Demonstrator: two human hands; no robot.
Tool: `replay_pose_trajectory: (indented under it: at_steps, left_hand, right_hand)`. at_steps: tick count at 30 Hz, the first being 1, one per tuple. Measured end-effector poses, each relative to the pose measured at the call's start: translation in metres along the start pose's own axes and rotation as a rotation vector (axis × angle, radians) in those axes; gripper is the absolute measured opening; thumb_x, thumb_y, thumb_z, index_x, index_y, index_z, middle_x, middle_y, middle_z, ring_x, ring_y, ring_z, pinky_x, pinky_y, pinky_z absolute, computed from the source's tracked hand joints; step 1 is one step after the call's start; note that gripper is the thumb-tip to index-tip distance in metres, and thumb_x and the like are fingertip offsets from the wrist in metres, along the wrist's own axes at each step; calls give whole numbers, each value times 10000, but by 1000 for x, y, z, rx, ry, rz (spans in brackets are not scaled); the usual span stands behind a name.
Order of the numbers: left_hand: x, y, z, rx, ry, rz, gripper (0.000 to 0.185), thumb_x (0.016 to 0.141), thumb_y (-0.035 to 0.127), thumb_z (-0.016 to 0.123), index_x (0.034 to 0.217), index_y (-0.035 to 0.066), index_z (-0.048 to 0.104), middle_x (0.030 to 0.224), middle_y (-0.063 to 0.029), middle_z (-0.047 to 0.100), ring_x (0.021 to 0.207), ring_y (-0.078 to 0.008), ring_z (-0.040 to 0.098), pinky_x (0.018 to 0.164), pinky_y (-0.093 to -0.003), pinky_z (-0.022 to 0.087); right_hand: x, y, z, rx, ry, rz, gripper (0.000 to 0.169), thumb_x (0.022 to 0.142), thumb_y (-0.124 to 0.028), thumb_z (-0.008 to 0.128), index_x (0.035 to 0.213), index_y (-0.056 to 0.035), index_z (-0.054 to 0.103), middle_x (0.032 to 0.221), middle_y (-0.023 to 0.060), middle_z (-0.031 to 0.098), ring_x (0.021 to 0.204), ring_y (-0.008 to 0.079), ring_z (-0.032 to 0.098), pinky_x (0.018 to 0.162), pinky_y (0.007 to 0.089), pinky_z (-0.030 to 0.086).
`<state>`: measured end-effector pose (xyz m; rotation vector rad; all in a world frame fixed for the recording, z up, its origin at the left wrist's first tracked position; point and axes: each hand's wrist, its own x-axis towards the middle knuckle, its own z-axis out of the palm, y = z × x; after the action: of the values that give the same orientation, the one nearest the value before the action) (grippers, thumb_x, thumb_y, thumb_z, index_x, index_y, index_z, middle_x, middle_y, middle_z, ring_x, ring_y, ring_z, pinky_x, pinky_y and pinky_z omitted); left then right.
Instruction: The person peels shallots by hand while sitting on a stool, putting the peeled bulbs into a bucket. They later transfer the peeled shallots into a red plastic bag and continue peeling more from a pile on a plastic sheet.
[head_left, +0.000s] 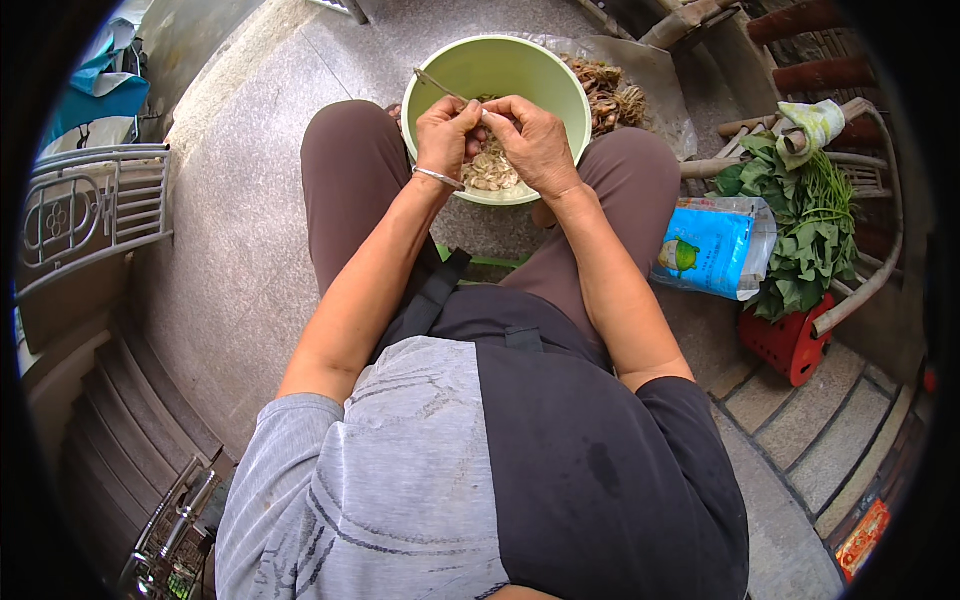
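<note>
A light green plastic basin (420, 127) stands on the floor between my knees, with pale, peeled-looking pieces (491, 172) and some brownish scraps in its bottom. Over it my left hand (448, 135) and my right hand (534, 142) meet, fingertips pinched together. Between them they hold a small whitish piece, from which a thin brown stalk (439, 84) sticks out to the upper left; my fingers hide most of the piece. A heap of brown, rooty plant matter (611, 94) lies on a clear plastic sheet (664, 82) just right of the basin.
At the right, green leafy stems (806, 225) lie over a bamboo chair (885, 277) with a yellow-green cloth (814, 131). Near them are a blue plastic bag (709, 247) and a red perforated plastic object (787, 341). Metal railings (105, 202) and descending steps (127, 427) are at the left.
</note>
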<state>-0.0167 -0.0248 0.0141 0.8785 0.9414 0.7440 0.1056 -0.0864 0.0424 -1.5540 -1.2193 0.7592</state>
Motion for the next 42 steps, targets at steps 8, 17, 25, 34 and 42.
replay_pose_trajectory:
  at_steps: [8,17,25,34,42]
  left_hand:
    - [4,-9,7,21,21,138,135,901,146,553,804,53,559,632,-14,556,465,-63,482,396,-176,354]
    - [-1,9,14,457,136,675,40,838,37,559,824,3,575,679,11,575,614,-68,531,554,-229,437]
    - [15,-2,-1,381,-46,373,82,818,74,583,847,1,560,648,-20,563,606,-71,526,535,-262,438]
    - [4,10,-4,798,-120,724,84,775,-51,554,796,9,498,699,-100,606,635,-163,597,593,-276,464]
    - [4,18,19,529,86,755,103,811,-33,555,748,32,507,595,-45,536,545,-105,522,489,-249,409]
  right_hand:
    - [-2,8,6,-186,59,-55,167,851,-143,600,893,18,622,764,74,663,700,105,624,623,260,504]
    - [9,-3,-3,505,-83,305,178,870,-147,564,854,26,605,668,3,578,549,45,530,423,216,458]
    - [6,9,-9,343,-112,361,187,845,-178,603,845,9,609,673,19,584,455,52,514,376,200,442]
    - [4,18,-9,-250,-338,-125,320,902,-291,431,840,8,527,766,169,602,755,332,590,667,407,454]
    - [3,3,3,673,-84,355,322,905,-291,388,775,-28,522,762,44,525,584,91,469,368,234,356]
